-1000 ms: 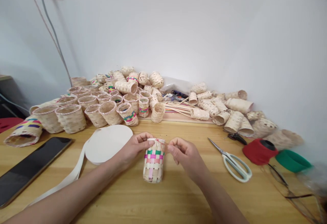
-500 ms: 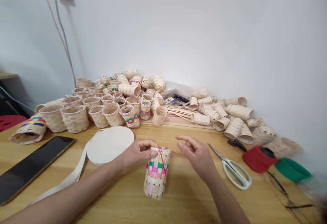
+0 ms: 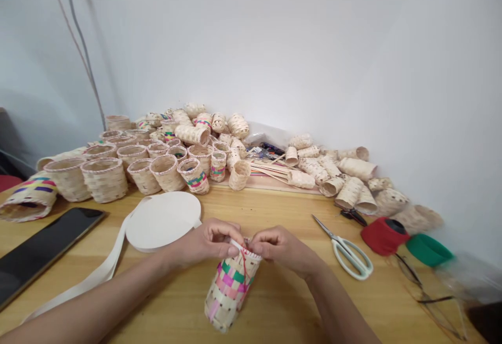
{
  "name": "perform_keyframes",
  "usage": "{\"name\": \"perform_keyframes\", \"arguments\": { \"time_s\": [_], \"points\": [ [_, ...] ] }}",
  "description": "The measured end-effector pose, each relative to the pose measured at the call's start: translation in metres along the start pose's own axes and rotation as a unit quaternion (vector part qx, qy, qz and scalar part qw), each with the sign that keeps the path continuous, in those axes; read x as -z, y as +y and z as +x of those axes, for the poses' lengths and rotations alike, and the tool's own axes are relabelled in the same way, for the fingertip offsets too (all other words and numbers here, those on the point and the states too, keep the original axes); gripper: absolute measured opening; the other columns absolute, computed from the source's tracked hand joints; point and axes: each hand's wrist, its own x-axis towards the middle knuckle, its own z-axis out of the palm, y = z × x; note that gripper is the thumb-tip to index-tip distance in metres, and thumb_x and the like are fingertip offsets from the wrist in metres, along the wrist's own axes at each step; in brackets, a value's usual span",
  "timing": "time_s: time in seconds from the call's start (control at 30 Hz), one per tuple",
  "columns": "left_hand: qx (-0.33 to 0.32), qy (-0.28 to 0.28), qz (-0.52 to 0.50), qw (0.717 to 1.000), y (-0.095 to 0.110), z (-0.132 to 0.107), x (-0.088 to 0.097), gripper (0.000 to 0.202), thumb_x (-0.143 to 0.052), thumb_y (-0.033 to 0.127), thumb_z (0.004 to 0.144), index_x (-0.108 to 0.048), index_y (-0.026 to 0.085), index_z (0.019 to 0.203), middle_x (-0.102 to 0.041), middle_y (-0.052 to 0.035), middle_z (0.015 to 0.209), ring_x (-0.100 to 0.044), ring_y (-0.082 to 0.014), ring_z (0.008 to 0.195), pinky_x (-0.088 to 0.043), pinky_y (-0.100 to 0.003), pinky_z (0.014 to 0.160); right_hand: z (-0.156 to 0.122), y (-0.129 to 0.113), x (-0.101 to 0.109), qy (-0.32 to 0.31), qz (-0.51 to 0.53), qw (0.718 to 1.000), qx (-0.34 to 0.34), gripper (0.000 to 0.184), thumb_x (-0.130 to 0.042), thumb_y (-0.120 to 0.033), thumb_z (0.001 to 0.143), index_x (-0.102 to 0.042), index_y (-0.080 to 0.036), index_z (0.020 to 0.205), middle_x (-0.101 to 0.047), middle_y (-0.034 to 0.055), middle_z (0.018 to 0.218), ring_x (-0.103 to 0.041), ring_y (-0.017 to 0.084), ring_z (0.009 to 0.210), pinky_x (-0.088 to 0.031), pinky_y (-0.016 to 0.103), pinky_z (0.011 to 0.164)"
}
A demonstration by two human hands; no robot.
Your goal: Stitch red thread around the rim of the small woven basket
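A small woven basket (image 3: 229,291) with green, pink and purple bands tilts above the table, its rim up toward the right and its base toward me. My left hand (image 3: 219,239) pinches the left side of its rim, where a white strip shows. On the rim's right side, the fingers of my right hand (image 3: 276,247) are closed; the basket's edge lies at their tips. Red thread (image 3: 244,268) hangs down the basket's side from the rim. Whether a needle is between the right fingers is too small to make out.
A roll of white ribbon (image 3: 162,221) and a phone (image 3: 47,252) lie at left. Scissors (image 3: 347,252), a red thread spool (image 3: 384,236), a green roll (image 3: 429,250) and eyeglasses (image 3: 425,299) are at right. Several woven baskets (image 3: 104,179) are piled along the wall.
My right hand has moved left onto the basket's rim and its fingers have closed there. The basket has tilted, its base swinging left and toward me. The view has shifted slightly right.
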Motion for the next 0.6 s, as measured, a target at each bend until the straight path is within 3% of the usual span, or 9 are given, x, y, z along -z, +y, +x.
{"name": "perform_keyframes", "arguments": {
  "time_s": [0.13,0.27,0.33,0.43,0.5,0.6],
  "points": [
    [0.027,-0.001,-0.021,0.999,-0.003,0.000,-0.001,0.027,-0.075,0.037,0.072,-0.069,0.014,0.083,-0.061,-0.0011,0.077,-0.054,-0.0113,0.071,-0.039,-0.021,0.065,0.002,0.003,0.001,0.043,0.036,0.998,-0.008,0.035,-0.069,-0.046,0.072,-0.059,-0.014,0.065,-0.044,-0.0049,0.055,-0.033,0.007,0.053,-0.024,0.022,0.051],
    [0.036,0.007,-0.026,0.999,-0.007,0.001,-0.001,0.029,-0.075,0.039,0.071,-0.065,0.012,0.078,-0.059,-0.0005,0.074,-0.052,-0.0105,0.069,-0.038,-0.020,0.065,0.006,0.004,0.000,0.187,-0.071,0.979,0.028,0.031,-0.062,-0.044,0.076,-0.055,-0.016,0.064,-0.037,-0.0066,0.052,-0.030,0.008,0.050,-0.023,0.022,0.047],
    [0.036,0.005,-0.020,0.999,-0.007,0.001,0.000,0.030,-0.074,0.040,0.072,-0.065,0.012,0.078,-0.058,-0.0004,0.074,-0.050,-0.0104,0.068,-0.038,-0.021,0.064,0.008,0.004,-0.003,0.253,-0.179,0.949,0.054,0.029,-0.059,-0.039,0.079,-0.053,-0.017,0.061,-0.034,-0.0069,0.052,-0.029,0.008,0.050,-0.024,0.021,0.047],
    [0.038,-0.001,-0.012,0.999,-0.006,0.001,0.001,0.031,-0.072,0.041,0.073,-0.064,0.011,0.078,-0.056,-0.0002,0.072,-0.048,-0.0102,0.065,-0.037,-0.021,0.063,0.010,0.008,-0.003,0.328,-0.332,0.881,0.078,0.028,-0.052,-0.034,0.082,-0.051,-0.018,0.058,-0.036,-0.0060,0.051,-0.034,0.009,0.049,-0.027,0.021,0.048],
    [0.045,-0.007,-0.007,0.999,-0.004,0.001,0.000,0.032,-0.072,0.042,0.073,-0.064,0.011,0.076,-0.056,-0.0003,0.071,-0.048,-0.0102,0.065,-0.036,-0.021,0.062,0.011,0.012,0.002,0.362,-0.378,0.849,0.073,0.029,-0.050,-0.034,0.082,-0.050,-0.019,0.058,-0.039,-0.0051,0.051,-0.036,0.010,0.049,-0.027,0.022,0.050],
    [0.049,-0.017,-0.005,0.999,0.000,0.000,-0.002,0.033,-0.072,0.043,0.072,-0.064,0.011,0.075,-0.057,-0.0004,0.070,-0.047,-0.0102,0.064,-0.036,-0.021,0.062,0.011,0.020,0.015,0.398,-0.402,0.823,0.046,0.029,-0.048,-0.035,0.082,-0.050,-0.019,0.058,-0.044,-0.0034,0.052,-0.038,0.011,0.050,-0.027,0.023,0.051]
  ]
}}
